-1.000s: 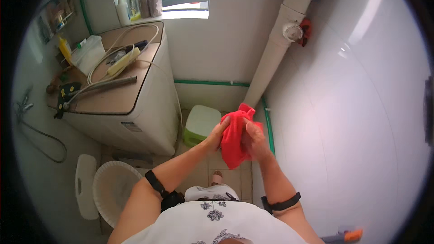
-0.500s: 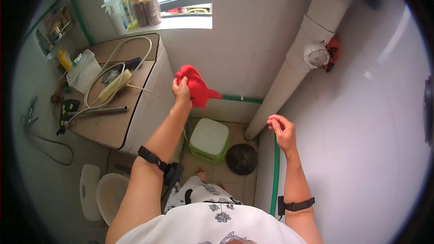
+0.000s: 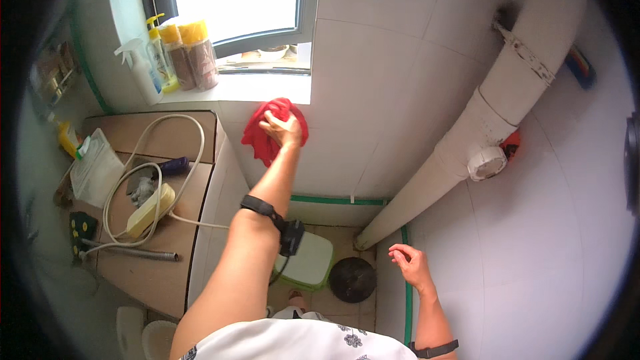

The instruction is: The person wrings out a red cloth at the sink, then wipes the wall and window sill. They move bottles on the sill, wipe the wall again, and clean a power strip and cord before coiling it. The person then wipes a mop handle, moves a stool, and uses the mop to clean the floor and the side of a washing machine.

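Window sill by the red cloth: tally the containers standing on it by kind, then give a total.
White spray bottle: 1
Yellow pump bottle: 1
Yellow-lidded jars: 2
Total: 4
The left hand presses the red cloth on the wall tile just below the sill, right of them.

Single head-worn fisheye looks steeply down, facing the tiled wall (image 3: pixel 373 60).

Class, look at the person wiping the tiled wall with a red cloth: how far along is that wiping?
Done: nothing can be told; the white tiled wall shows no wiped patch. In hand: the left hand presses the red cloth against the wall just under the window sill. The right hand hangs free, low down. Left: the tiles to the right and below look untouched.
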The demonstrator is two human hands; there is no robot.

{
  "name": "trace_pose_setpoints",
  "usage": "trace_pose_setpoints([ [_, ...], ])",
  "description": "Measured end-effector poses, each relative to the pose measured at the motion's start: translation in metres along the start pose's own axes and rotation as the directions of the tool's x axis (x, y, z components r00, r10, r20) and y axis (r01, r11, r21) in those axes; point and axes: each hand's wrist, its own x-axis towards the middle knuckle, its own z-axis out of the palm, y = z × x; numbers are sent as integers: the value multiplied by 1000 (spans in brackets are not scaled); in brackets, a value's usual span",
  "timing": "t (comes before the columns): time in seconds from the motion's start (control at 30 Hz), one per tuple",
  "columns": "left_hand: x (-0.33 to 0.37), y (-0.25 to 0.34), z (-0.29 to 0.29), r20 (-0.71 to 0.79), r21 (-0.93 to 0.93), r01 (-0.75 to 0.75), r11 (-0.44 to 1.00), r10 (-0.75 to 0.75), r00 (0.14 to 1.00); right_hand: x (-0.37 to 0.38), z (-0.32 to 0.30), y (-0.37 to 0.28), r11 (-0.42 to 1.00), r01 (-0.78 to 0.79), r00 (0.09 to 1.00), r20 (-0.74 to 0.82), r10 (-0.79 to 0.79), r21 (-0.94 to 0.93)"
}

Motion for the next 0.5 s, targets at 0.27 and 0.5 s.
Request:
trace_pose_setpoints([
  [0.27,-153,41,26,946,-192,492,849,26,323,55,23,-9,983,184,971,-156,-181,2],
  [0.5,-114,148,-53,891,-199,564,801,387,-236,129,30,-47,778,385,897,-400,-188,497],
])
